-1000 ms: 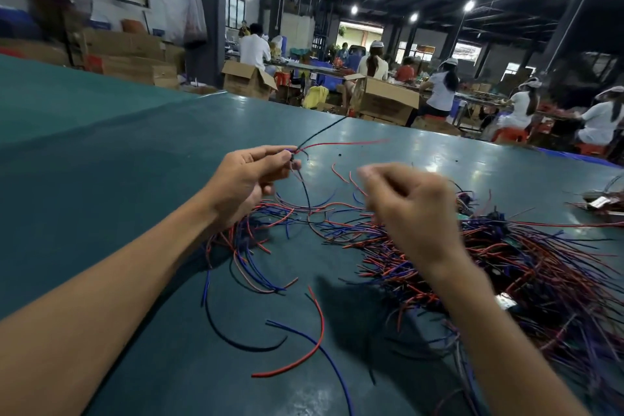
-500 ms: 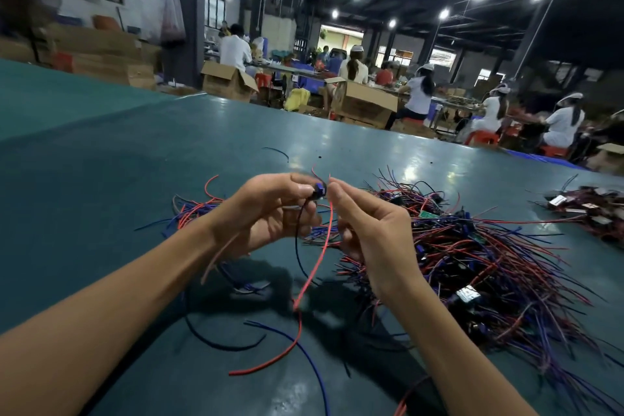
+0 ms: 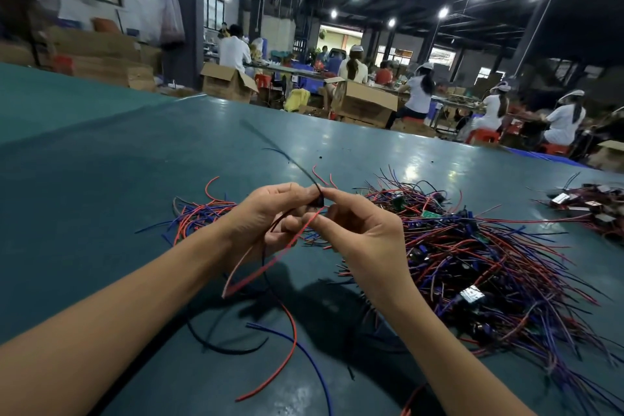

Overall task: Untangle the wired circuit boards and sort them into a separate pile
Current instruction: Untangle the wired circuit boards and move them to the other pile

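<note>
Above the green table (image 3: pixel 101 186) my left hand (image 3: pixel 270 216) and my right hand (image 3: pixel 358 233) meet fingertip to fingertip and both pinch one small dark wired circuit board (image 3: pixel 318 202). Its black wire rises up and away, and its red wire (image 3: pixel 260 267) hangs down between my wrists. A big tangle of red, blue and black wired boards (image 3: pixel 489 267) lies to the right of my right hand. A smaller heap of wires (image 3: pixel 199 213) lies behind my left hand. Another small pile of boards (image 3: pixel 594 206) sits at the far right.
Loose red, blue and black wires (image 3: pixel 290 341) lie on the table under my forearms. Beyond the table's far edge stand cardboard boxes (image 3: pixel 364 101), and several people in white sit at other benches.
My hands have come together from apart and now share one board. The view has dropped and shifted, so the far right pile shows. The red wire has swung lower.
</note>
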Tool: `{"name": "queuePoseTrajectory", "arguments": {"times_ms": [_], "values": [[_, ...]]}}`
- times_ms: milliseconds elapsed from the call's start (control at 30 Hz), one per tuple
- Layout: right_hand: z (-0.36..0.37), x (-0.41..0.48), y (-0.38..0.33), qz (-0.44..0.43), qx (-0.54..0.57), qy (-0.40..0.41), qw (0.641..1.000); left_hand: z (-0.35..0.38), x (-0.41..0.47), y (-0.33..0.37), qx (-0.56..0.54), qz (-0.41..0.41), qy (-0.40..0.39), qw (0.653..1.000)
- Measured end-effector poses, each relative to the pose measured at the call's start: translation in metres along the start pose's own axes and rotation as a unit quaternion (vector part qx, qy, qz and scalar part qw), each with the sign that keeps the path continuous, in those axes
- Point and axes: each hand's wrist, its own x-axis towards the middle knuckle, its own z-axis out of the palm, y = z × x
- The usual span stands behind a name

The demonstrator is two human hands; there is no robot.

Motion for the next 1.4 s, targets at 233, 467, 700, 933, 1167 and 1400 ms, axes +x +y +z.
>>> {"name": "queuePoseTrajectory", "arguments": {"times_ms": [233, 467, 700, 933, 1167, 1400], "values": [[0.0, -0.005, -0.001, 0.005, 0.005, 0.018, 1.0, -0.004, -0.002, -0.003, 0.029, 0.012, -0.002, 1.0], [-0.013, 0.01, -0.013, 0.169, 0.273, 0.113, 0.94, -0.003, -0.004, 0.009, 0.01, 0.04, -0.024, 0.999], [-0.026, 0.02, -0.016, 0.24, 0.434, 0.185, 0.848, -0.015, -0.009, 0.014, 0.093, -0.099, -0.085, 0.987], [-0.018, 0.012, -0.005, 0.188, 0.234, 0.215, 0.929, -0.012, -0.007, 0.007, 0.001, -0.074, -0.086, 0.994], [0.012, -0.005, -0.004, 0.147, 0.019, -0.001, 0.989, 0.001, -0.003, 0.01, -0.003, 0.028, 0.003, 1.0], [0.015, -0.004, -0.006, 0.201, 0.084, -0.015, 0.976, 0.016, 0.006, -0.002, -0.02, 0.06, 0.046, 0.997]]}}
